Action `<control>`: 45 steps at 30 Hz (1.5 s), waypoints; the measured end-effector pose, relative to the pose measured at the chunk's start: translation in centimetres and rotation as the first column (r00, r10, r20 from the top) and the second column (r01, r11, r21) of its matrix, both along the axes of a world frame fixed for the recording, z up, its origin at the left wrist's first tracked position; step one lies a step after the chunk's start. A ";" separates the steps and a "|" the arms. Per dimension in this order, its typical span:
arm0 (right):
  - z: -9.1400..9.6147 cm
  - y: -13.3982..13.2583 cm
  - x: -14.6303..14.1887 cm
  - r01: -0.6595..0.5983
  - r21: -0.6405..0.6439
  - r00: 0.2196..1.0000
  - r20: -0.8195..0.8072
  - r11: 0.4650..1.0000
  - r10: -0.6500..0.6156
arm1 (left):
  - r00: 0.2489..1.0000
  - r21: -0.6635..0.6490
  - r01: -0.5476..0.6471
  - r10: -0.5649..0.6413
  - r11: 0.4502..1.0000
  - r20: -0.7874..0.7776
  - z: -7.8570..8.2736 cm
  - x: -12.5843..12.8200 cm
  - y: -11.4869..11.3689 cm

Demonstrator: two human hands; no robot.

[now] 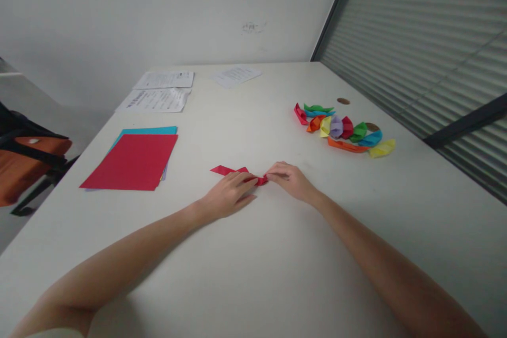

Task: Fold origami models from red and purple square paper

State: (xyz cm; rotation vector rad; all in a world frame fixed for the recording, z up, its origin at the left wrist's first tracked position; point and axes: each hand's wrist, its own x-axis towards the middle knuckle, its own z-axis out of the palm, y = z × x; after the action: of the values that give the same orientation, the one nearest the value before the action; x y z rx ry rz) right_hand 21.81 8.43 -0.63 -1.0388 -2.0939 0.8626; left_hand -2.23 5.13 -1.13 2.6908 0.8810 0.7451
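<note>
The left hand (227, 194), fingers together, thumb apart, presses a folded red paper strip (224, 170), seemingly steadying it while the right hand (293, 180) pinches its end.

A: What's beyond the left grip (232, 194) and the right grip (291, 179)?
B: A plain white wall (178, 10) past the far edge of the white table (237, 264), with a faint grey scribble (253, 27) on it.
A: And off to the right grip's right?
B: Slatted blinds (435, 26) run alongside the table, edged by a dark frame (333, 10).
A: Left of the left grip?
B: An orange-and-black chair (27, 179), beyond the table's edge, and some grey floor (7, 224).
A: The light?
B: Soft, rather dim.
</note>
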 end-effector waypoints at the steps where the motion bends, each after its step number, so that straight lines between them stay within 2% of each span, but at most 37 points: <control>1: 0.1 -0.1 -0.4 0.014 -0.054 0.999 -0.038 0.998 -0.016 | 1.000 0.002 -0.011 0.011 1.000 0.015 -0.1 0.0 0.0; 3: 0.4 -0.4 -0.9 0.029 -0.123 0.996 -0.082 0.992 -0.039 | 0.999 0.008 -0.034 0.033 0.999 0.038 -0.5 -0.1 0.1; 5: 0.7 -0.7 -1.0 0.009 -0.135 0.995 -0.094 0.991 -0.022 | 0.998 0.008 -0.042 0.042 0.999 0.049 -0.7 -0.1 0.3; 7: 0.9 -0.8 -0.7 -0.058 -0.096 0.997 -0.064 0.994 0.052 | 0.998 0.008 -0.034 0.034 0.999 0.050 -0.9 -0.1 0.5; 10: 1.0 -0.7 0.2 -0.190 -0.001 0.978 0.085 0.982 0.189 | 1.000 0.023 -0.010 0.010 1.000 0.025 -0.9 -0.2 0.8; 12: 1.0 -0.6 0.5 -0.234 0.044 0.959 0.177 0.971 0.223 | 1.000 0.037 -0.003 0.002 0.999 0.015 -0.8 -0.2 0.9; 15: 0.8 -0.6 0.3 -0.240 0.070 0.956 0.193 0.968 0.223 | 0.999 0.053 0.003 -0.005 0.999 0.037 -0.6 -0.2 1.0; 22: 0.7 -0.6 -0.4 -0.181 0.041 0.981 0.071 0.983 0.178 | 0.999 0.079 -0.011 0.008 0.997 0.035 -0.5 -0.1 1.0; 29: 0.1 -0.3 1.1 -0.220 0.149 0.941 0.294 0.964 0.169 | 0.992 0.105 0.034 -0.021 0.994 -0.122 0.3 0.1 0.2; 32: -0.1 -0.3 1.4 -0.213 0.145 0.936 0.313 0.966 0.159 | 0.985 0.091 0.055 -0.039 0.994 -0.168 0.6 0.2 -0.2; 39: 0.0 -0.1 0.6 -0.050 0.048 0.968 0.250 0.998 0.037 | 0.973 0.052 0.104 -0.091 0.993 -0.211 0.7 0.7 -1.0; 42: -0.1 -0.4 0.0 0.082 0.046 0.955 0.281 0.996 -0.092 | 0.969 0.036 0.101 -0.090 0.994 -0.231 0.8 0.8 -1.2; 45: -0.5 -1.0 -0.5 0.223 0.078 0.924 0.302 0.972 -0.236 | 0.971 0.040 0.092 -0.080 0.995 -0.225 0.7 0.8 -1.1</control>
State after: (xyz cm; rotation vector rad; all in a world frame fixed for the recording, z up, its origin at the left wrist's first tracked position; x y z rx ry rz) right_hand 21.36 7.45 -1.18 -1.4413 -2.1711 0.5644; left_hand -1.38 3.99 -0.44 2.8775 0.7959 0.4583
